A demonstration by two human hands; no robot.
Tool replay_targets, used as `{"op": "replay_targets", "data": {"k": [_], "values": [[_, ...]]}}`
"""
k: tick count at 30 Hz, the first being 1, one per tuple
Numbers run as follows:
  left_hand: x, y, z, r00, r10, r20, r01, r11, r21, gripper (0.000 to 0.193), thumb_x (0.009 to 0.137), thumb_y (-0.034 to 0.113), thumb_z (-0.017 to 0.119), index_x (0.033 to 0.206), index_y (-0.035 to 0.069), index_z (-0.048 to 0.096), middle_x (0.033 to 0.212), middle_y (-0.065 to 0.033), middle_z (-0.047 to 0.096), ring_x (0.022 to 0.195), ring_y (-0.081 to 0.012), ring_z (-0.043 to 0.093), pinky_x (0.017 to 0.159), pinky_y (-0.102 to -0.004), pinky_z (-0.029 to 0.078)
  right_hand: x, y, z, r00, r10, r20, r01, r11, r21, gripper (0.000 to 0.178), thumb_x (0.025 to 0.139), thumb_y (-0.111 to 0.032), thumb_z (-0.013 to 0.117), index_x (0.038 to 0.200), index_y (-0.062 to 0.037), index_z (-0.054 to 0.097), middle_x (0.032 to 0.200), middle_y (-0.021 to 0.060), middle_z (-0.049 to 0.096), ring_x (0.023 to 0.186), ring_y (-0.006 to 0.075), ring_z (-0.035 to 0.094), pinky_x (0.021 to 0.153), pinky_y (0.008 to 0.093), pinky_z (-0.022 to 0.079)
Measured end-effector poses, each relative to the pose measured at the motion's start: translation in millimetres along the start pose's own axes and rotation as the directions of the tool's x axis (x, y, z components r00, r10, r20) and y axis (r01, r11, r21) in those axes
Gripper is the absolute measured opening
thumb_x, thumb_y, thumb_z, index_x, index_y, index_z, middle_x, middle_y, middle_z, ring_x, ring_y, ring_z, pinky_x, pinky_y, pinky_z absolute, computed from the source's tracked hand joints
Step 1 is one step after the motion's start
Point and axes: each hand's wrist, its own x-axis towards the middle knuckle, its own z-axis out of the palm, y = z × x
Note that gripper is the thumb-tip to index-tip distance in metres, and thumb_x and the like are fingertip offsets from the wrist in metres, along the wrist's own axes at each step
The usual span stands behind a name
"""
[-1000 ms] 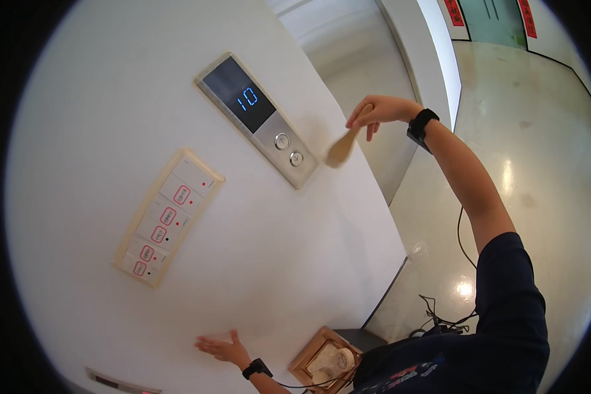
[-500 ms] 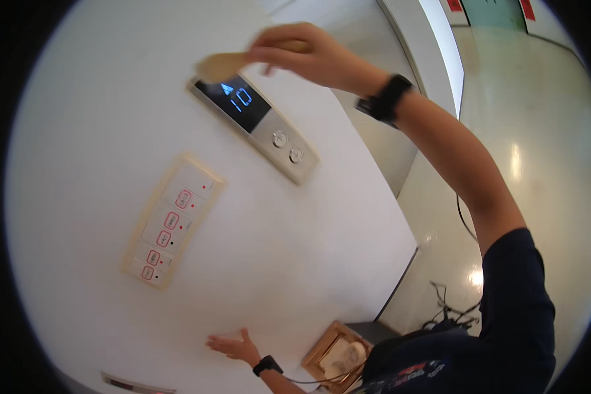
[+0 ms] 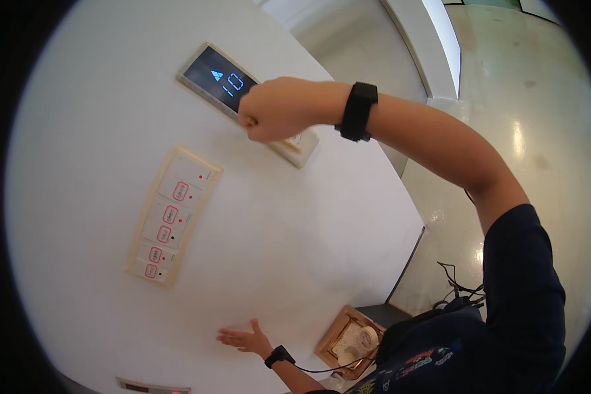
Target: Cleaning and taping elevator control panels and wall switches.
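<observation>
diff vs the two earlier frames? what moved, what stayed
The right hand swung from off the panel's right side, up over the display, and now sits as a closed fist over the lower part of the elevator call panel. The tan cloth it held no longer shows. An up arrow lit on the display. The left hand stayed flat on the wall; the switch plate is unchanged.

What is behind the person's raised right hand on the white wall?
The right hand covers the middle of the metal call panel. The dark display with an up arrow shows at its upper left, one lower corner at its lower right. Anything on the panel beneath the fist is hidden.
</observation>
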Motion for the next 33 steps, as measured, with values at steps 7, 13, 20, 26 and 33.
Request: {"op": "replay_targets", "data": {"k": [7,13,20,26,33], "values": [[7.6,-11.1,12.3,0.999,0.026,-0.036,-0.023,0.998,0.062,0.112,0.065,0.070,0.057,0.142,0.017,-0.006,0.148,-0.0135,-0.008,0.135,-0.0356,0.002,0.096,-0.0624,0.024,-23.2,-3.3,28.7,0.892,-0.056,-0.448,0.180,0.954,0.239,0.016,0.082,-0.016,0.047,0.082,-0.0062,0.059,0.066,0.0096,0.059,0.058,0.0262,0.055,0.056,0.0349,0.043],[7.8,-8.1,11.1,0.999,0.015,-0.040,-0.011,0.995,0.096,0.115,0.063,0.069,0.059,0.142,0.016,-0.005,0.147,-0.0150,-0.007,0.135,-0.0358,0.003,0.095,-0.0610,0.026,-19.1,-13.2,-5.1,0.910,-0.089,-0.405,0.233,0.918,0.321,0.017,0.081,-0.018,0.050,0.080,-0.0051,0.061,0.066,0.0102,0.059,0.055,0.0223,0.054,0.054,0.0332,0.043],[6.3,-1.7,4.1,1.000,0.014,-0.016,-0.012,0.996,0.083,0.113,0.065,0.060,0.065,0.142,0.017,-0.006,0.147,-0.0127,-0.009,0.135,-0.0353,0.002,0.096,-0.0608,0.025,50.5,-10.9,-62.6,0.737,0.172,-0.653,0.404,0.662,0.631,0.019,0.076,-0.020,0.052,0.075,-0.0034,0.062,0.067,0.0085,0.063,0.064,0.0250,0.061,0.062,0.0326,0.049],[5.3,0.4,2.3,0.999,-0.027,0.019,0.025,0.996,0.083,0.114,0.065,0.057,0.067,0.142,0.018,-0.007,0.148,-0.0117,-0.010,0.136,-0.0345,0.000,0.097,-0.0602,0.023,74.1,3.1,-78.9,0.575,0.081,-0.814,-0.007,0.996,0.094,0.021,0.075,-0.021,0.056,0.075,-0.0009,0.061,0.068,0.0094,0.064,0.067,0.0172,0.063,0.065,0.0287,0.051],[7.6,-8.9,10.8,1.000,0.009,-0.008,-0.009,0.997,0.080,0.115,0.063,0.066,0.062,0.142,0.018,-0.006,0.148,-0.0119,-0.010,0.136,-0.0336,-0.002,0.097,-0.0597,0.023,70.6,14.8,-87.2,0.675,0.216,-0.705,0.097,0.922,0.375,0.019,0.075,-0.020,0.057,0.074,-0.0015,0.062,0.067,0.0088,0.064,0.061,0.0162,0.063,0.063,0.0254,0.052]]}}
